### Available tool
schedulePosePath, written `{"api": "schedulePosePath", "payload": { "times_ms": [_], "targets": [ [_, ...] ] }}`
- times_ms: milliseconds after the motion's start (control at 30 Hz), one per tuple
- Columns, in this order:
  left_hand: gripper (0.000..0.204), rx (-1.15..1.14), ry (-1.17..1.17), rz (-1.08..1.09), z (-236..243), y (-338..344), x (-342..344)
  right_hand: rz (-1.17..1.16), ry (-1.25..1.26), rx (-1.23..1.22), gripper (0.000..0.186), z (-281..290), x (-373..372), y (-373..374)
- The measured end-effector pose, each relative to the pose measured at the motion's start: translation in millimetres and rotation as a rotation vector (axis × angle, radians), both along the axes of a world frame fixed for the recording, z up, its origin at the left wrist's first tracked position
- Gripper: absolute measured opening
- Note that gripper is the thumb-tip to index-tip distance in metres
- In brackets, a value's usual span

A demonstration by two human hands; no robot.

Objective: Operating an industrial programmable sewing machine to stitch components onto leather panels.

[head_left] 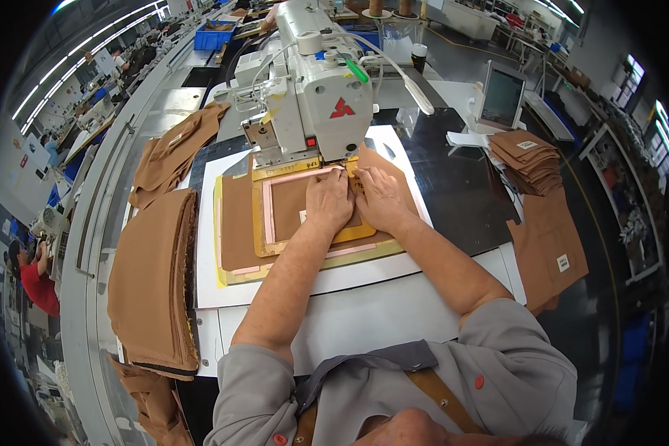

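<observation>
I have the left hand (329,199) and right hand (381,197) loosely bent at the yellow frame (357,234) on the brown panel (238,215), before the sewing machine (323,89). I can't tell whether either grips.

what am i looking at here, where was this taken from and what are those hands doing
This single picture comes from a fisheye camera on the person's head, looking down, so straight edges bend. The left hand and right hand are the wearer's own, both bare. They rest at a yellow frame over brown fabric; whether they grip anything is unclear. Beyond stands a white machine, apparently an industrial sewing machine. Beneath the fabric lies a white sheet. A thick brown stack sits left, and a smaller pile right.
</observation>
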State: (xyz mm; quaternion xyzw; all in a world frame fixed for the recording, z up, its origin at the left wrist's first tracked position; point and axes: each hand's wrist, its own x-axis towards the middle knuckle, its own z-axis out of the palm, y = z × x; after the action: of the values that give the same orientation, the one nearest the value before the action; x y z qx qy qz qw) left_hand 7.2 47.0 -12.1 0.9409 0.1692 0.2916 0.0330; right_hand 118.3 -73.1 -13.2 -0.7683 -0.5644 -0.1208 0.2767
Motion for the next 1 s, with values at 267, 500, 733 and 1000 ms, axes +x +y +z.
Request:
{"api": "schedulePosePath", "payload": {
  "times_ms": [267,500,733,1000],
  "targets": [
    [0.034,0.017,-0.015,0.055,0.3,-5.4,8.3,0.084,0.180,0.109,0.046,-3.2,14.2,-1.6],
    [0.042,-0.019,0.123,0.113,1.6,-15.0,4.7,0.344,0.329,0.115,0.013,11.3,14.7,-28.4],
    [0.041,-0.072,0.126,0.110,4.0,-12.6,2.4,0.484,-0.030,0.111,0.008,12.1,-2.6,-50.0],
    [0.036,-0.054,0.206,-0.046,16.8,6.7,-35.0,0.465,0.017,0.132,0.006,10.2,-1.1,-52.3]
  ]
}}
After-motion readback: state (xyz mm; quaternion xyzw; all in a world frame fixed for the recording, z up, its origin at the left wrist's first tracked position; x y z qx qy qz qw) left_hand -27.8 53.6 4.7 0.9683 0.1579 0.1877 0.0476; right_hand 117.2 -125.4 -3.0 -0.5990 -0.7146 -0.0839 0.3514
